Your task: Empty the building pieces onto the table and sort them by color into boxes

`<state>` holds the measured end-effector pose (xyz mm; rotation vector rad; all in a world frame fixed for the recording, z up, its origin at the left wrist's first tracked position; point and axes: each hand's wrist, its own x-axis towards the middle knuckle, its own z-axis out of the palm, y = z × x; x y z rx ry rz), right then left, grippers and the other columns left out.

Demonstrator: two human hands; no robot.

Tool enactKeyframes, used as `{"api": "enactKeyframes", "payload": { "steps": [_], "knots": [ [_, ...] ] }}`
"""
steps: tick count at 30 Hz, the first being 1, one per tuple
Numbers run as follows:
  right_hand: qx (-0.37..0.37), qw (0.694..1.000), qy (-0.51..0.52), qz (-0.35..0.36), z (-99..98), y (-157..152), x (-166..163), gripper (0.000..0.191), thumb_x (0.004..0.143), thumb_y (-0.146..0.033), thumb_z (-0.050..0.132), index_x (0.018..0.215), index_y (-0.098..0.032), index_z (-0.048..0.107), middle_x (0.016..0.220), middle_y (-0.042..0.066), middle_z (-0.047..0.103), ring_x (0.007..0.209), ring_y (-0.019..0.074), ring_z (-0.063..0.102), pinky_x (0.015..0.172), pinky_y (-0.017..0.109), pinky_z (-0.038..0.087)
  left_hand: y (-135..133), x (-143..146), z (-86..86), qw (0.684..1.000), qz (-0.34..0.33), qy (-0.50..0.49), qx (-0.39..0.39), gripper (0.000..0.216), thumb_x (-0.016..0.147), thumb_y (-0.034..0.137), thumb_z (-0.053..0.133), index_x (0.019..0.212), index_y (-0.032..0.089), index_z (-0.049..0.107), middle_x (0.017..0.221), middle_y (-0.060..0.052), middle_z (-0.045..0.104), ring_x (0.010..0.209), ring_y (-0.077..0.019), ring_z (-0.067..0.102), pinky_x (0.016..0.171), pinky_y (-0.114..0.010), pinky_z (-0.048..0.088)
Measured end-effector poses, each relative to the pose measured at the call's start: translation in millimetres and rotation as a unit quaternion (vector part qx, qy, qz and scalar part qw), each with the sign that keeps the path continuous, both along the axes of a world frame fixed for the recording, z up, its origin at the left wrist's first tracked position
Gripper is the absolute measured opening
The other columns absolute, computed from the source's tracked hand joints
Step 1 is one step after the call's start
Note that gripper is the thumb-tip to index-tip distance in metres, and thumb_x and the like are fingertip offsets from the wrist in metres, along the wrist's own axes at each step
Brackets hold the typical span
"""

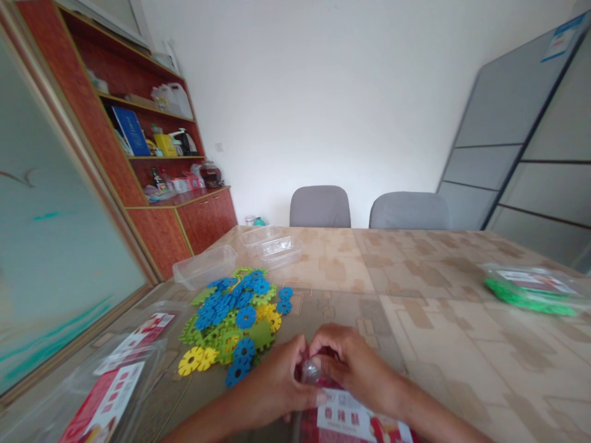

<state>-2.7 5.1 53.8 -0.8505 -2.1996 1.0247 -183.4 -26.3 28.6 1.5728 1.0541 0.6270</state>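
Note:
A clear plastic box [344, 413] with a red and white label lies at the table's near edge, cut off by the bottom of the view. My left hand [287, 376] is closed on its far left corner, thumb on top. Curled over the same corner, my right hand [353, 363] presses its fingertips close to the left ones. What is inside the box is mostly hidden by the label and my hands. Just beyond my left hand is a pile of notched plastic discs, with blue discs [246, 317], yellow discs [190, 360] and green gear-shaped pieces [261, 332].
Clear plastic trays [205, 266] stand behind the pile. Labelled clear lids [115, 394] lie at the left edge. A clear box with green pieces [530, 295] rests at the right. Two grey chairs [320, 206] stand beyond the table [443, 271].

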Motion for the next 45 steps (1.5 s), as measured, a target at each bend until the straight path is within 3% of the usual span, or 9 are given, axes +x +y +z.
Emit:
{"api": "enactKeyframes", "payload": {
  "steps": [3,10,17,21,28,32,36,41,45],
  "knots": [
    [0.015,1.0,-0.004,0.004,-0.4,-0.7,-0.2,0.019,0.078,-0.001,0.057,0.076,-0.018,0.066,0.077,-0.001,0.068,0.073,0.0137,0.061,0.069,0.021,0.042,0.9,1.1,-2.0,0.997,-0.014,-0.06,-0.038,0.047,0.068,0.043,0.072,0.095,0.016,0.044,0.085,0.0,0.053,0.066,-0.0123,0.051,0.044,-0.016,0.035],
    [0.053,0.998,-0.015,-0.01,-1.9,-0.8,2.2,0.018,0.079,-0.002,0.058,0.077,-0.018,0.067,0.079,0.0,0.068,0.076,0.0147,0.061,0.07,0.022,0.041,4.7,1.6,-15.7,0.995,0.002,-0.099,-0.005,0.042,0.068,0.036,0.076,0.086,0.016,0.044,0.08,0.003,0.05,0.072,-0.0125,0.05,0.059,-0.021,0.039],
    [0.013,0.999,-0.011,0.05,4.1,3.0,3.7,0.016,0.077,-0.004,0.059,0.079,-0.018,0.066,0.079,-0.001,0.068,0.069,0.012,0.059,0.064,0.02,0.042,2.9,3.3,-12.3,0.994,0.014,-0.104,-0.029,0.045,0.063,0.036,0.078,0.089,0.015,0.048,0.081,0.002,0.053,0.07,-0.0131,0.053,0.058,-0.022,0.04],
    [-0.012,0.998,-0.019,0.055,5.9,4.5,4.0,0.008,0.08,-0.01,0.061,0.079,-0.017,0.065,0.08,0.0,0.068,0.069,0.0121,0.059,0.064,0.02,0.042,4.7,4.5,-12.8,0.991,0.024,-0.122,-0.045,0.049,0.059,0.035,0.082,0.09,0.014,0.05,0.08,0.001,0.056,0.07,-0.014,0.054,0.056,-0.021,0.039],
    [-0.071,0.995,-0.031,0.06,10.9,7.0,3.0,0.014,0.076,-0.004,0.057,0.075,-0.017,0.064,0.079,-0.001,0.069,0.068,0.0117,0.06,0.061,0.018,0.042,5.6,9.4,-18.2,0.986,0.009,-0.162,-0.037,0.053,0.063,0.033,0.082,0.104,0.012,0.056,0.091,-0.005,0.062,0.076,-0.0161,0.057,0.063,-0.024,0.043],
    [-0.038,0.998,-0.017,0.044,11.1,2.9,0.5,0.02,0.07,0.003,0.057,0.069,-0.016,0.062,0.073,-0.002,0.068,0.066,0.0114,0.059,0.062,0.018,0.041,5.0,10.4,-22.4,0.985,0.013,-0.169,-0.029,0.053,0.063,0.036,0.082,0.103,0.012,0.057,0.089,-0.003,0.061,0.076,-0.0161,0.057,0.063,-0.023,0.043],
    [-0.006,0.999,0.016,0.03,9.2,-3.7,0.0,0.023,0.072,0.003,0.055,0.071,-0.018,0.062,0.077,-0.002,0.069,0.071,0.0124,0.061,0.067,0.02,0.042,1.7,12.9,-13.4,0.981,-0.017,-0.191,-0.034,0.05,0.067,0.038,0.081,0.102,0.013,0.056,0.092,-0.003,0.062,0.084,-0.018,0.059,0.071,-0.026,0.045],
    [0.026,0.999,0.016,0.028,8.8,-3.4,2.3,0.017,0.076,-0.003,0.056,0.071,-0.018,0.063,0.075,0.0,0.068,0.07,0.0138,0.061,0.067,0.022,0.043,0.1,14.5,-1.9,0.975,-0.068,-0.204,-0.058,0.053,0.073,0.04,0.077,0.114,0.015,0.056,0.105,-0.007,0.063,0.103,-0.0258,0.059,0.084,-0.033,0.046],
    [-0.014,0.999,0.026,0.02,6.6,5.8,6.5,0.011,0.079,-0.011,0.056,0.072,-0.017,0.062,0.071,0.0,0.066,0.065,0.0131,0.058,0.061,0.021,0.041,1.3,11.3,5.2,0.976,-0.076,-0.198,-0.055,0.051,0.079,0.046,0.07,0.116,0.016,0.053,0.108,-0.008,0.062,0.107,-0.0265,0.057,0.089,-0.036,0.044]
  ]
}}
